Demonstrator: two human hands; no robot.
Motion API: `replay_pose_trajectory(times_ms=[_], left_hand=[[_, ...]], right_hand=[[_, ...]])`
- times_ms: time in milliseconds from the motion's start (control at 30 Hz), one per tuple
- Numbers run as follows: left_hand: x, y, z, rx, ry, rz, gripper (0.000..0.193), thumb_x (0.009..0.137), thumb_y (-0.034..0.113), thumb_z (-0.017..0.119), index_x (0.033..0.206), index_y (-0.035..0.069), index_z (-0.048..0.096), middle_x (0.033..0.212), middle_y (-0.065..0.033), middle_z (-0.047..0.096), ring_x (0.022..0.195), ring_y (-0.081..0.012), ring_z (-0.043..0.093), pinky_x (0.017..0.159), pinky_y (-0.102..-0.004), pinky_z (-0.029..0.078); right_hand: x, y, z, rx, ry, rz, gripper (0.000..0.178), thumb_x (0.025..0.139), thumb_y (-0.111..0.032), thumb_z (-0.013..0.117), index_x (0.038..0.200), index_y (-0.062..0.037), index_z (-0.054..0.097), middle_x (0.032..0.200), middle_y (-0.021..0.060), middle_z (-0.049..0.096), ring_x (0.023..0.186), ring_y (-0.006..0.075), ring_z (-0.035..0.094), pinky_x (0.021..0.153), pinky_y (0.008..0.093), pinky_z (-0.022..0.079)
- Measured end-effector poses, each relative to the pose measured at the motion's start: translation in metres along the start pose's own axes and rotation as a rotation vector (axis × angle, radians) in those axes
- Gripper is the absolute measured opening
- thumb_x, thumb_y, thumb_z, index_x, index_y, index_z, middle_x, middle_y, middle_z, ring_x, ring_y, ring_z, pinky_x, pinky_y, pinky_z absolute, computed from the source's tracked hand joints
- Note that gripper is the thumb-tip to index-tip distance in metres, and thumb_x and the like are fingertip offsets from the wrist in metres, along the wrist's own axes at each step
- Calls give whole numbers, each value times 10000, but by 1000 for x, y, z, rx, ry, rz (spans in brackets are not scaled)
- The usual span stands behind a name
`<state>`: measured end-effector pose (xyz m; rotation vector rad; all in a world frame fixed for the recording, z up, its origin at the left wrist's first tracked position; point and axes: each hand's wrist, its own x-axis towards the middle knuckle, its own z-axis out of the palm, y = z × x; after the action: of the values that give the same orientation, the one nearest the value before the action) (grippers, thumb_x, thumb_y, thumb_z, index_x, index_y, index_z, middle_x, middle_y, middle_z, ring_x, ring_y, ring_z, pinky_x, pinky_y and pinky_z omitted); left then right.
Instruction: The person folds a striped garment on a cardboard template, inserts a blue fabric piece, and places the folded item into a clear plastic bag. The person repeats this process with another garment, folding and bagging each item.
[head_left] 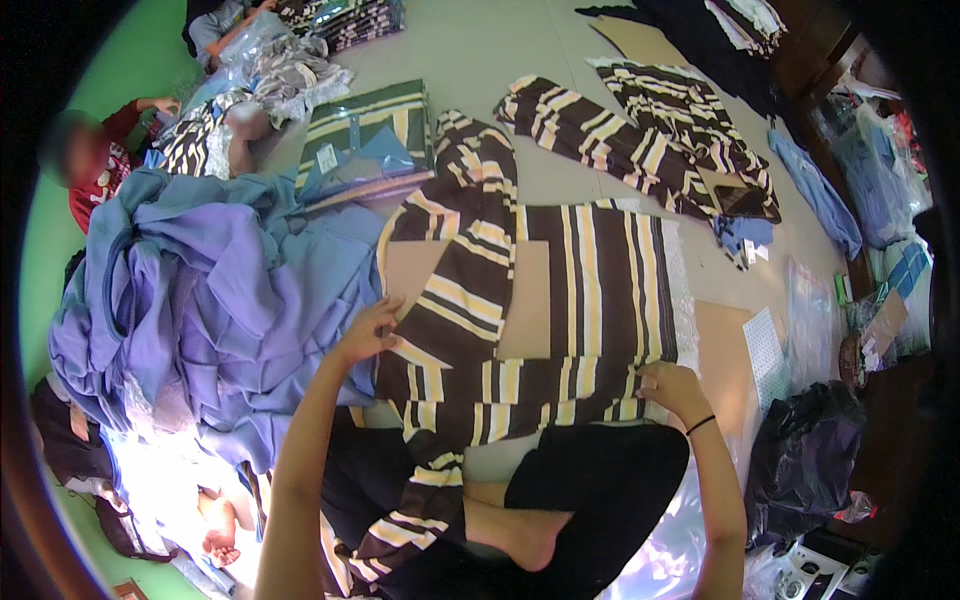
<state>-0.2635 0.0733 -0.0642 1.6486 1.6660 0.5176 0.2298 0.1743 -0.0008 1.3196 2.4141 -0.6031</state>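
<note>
A dark brown knit garment with white and yellow stripes lies spread before me, with lace along its right end. A sheet of brown cardboard rests on it, and one striped sleeve is laid across that sheet. The near side of the garment is folded over the sheet's lower edge. My left hand is at the garment's left edge, thumb and fingers apart, touching the cloth by the sleeve end. At the lower right corner, my right hand pinches the folded cloth. The other sleeve trails down over my lap.
Blue-purple garments are heaped at the left. Beyond lies a stack of bagged, folded striped garments. Another striped garment spreads at the far right. A black plastic bag stands at the right. Other people sit at the far left, one in a red sleeve.
</note>
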Motion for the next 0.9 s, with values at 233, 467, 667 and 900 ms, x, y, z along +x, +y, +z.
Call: replay_pose_trajectory(times_ms=[233,467,667,900], left_hand=[[-2,-7,3,-16,32,20,200,633,159,645,720,71,488,1287,-73,408,1246,-301,276,985,-491,184],[-6,13,-3,77,-15,-24,254,648,239,670,722,69,497,1303,-63,386,1246,-298,270,974,-559,163],[-6,7,-3,-10,-11,-35,228,666,208,661,656,68,481,1305,-74,384,1255,-308,252,974,-569,135],[-9,14,-2,-15,3,-33,201,653,141,629,669,76,440,1327,-88,349,1272,-315,207,998,-546,94]], right_hand=[[169,-76,-56,525,333,-197,350,732,-276,594,965,-17,561,915,148,593,852,286,569,724,352,447],[334,-153,-85,544,764,46,383,712,-295,613,956,-3,564,897,157,602,823,284,581,720,362,440],[291,-121,-95,1216,890,-382,263,807,-167,557,989,24,554,870,49,594,788,121,549,704,250,432],[70,18,-8,764,682,380,152,746,-100,567,888,-52,545,740,13,568,667,83,520,572,219,411]])
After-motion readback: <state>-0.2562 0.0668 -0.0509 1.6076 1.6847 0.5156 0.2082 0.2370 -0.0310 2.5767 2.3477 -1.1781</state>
